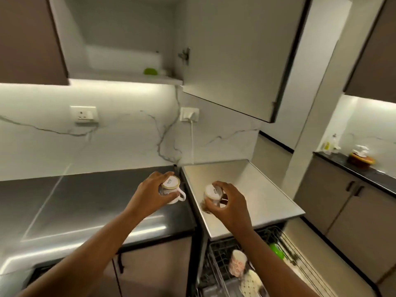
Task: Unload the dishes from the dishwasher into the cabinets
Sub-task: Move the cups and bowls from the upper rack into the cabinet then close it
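At the frame's centre, the left hand [151,189] grips an upturned white mug [172,189], fingers closed around it. The right hand [228,203] also clasps an upturned mug [212,195]. The cabinet [120,48] stands open above.

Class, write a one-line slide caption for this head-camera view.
Each hand, left and right, holds a mug, left mug, right mug, beneath the open cabinet.

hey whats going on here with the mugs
A person is unloading a dishwasher. The left hand holds one white mug upside down, and the right hand holds another mug, both above the counter. The cabinet overhead is open. More cups sit in the pulled-out rack.
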Demonstrator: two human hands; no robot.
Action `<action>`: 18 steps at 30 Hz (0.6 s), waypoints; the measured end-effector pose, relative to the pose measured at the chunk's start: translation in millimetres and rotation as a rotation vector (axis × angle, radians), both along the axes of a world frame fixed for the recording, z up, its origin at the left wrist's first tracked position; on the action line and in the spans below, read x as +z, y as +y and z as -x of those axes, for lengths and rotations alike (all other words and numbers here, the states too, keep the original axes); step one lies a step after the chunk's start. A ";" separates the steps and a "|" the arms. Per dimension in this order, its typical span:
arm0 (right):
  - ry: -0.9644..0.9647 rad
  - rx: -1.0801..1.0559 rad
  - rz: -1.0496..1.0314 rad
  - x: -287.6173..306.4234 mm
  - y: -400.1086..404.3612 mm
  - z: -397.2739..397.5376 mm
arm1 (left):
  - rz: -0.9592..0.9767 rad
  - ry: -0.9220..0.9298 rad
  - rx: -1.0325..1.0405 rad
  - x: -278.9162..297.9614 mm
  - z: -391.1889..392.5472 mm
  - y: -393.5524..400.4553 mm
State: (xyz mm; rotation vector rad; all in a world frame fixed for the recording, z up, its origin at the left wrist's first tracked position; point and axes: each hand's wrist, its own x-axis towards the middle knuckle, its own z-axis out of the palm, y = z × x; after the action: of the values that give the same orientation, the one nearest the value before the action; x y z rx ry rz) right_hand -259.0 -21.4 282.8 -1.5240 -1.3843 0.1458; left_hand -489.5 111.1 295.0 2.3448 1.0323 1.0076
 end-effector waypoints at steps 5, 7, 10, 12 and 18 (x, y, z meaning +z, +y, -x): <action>0.001 0.067 -0.092 53.6 94.1 68.6 | -0.129 -0.053 0.117 57.6 70.4 73.9; 0.052 0.090 -0.141 77.3 132.6 89.7 | -0.185 -0.067 0.141 82.4 90.3 103.6; 0.083 0.113 -0.211 117.1 183.8 119.0 | -0.246 -0.088 0.149 118.5 113.7 140.4; 0.091 0.122 -0.248 145.5 215.9 136.9 | -0.279 -0.105 0.152 146.2 128.0 168.7; 0.039 0.067 -0.382 229.8 291.6 150.2 | -0.381 -0.162 0.194 234.5 136.7 249.5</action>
State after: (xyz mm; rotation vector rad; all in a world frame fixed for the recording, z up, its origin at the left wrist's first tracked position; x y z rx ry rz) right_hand -409.1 270.2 512.5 -1.1533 -1.3440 -0.0462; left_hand -626.2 360.6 529.5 2.4311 1.0983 1.5613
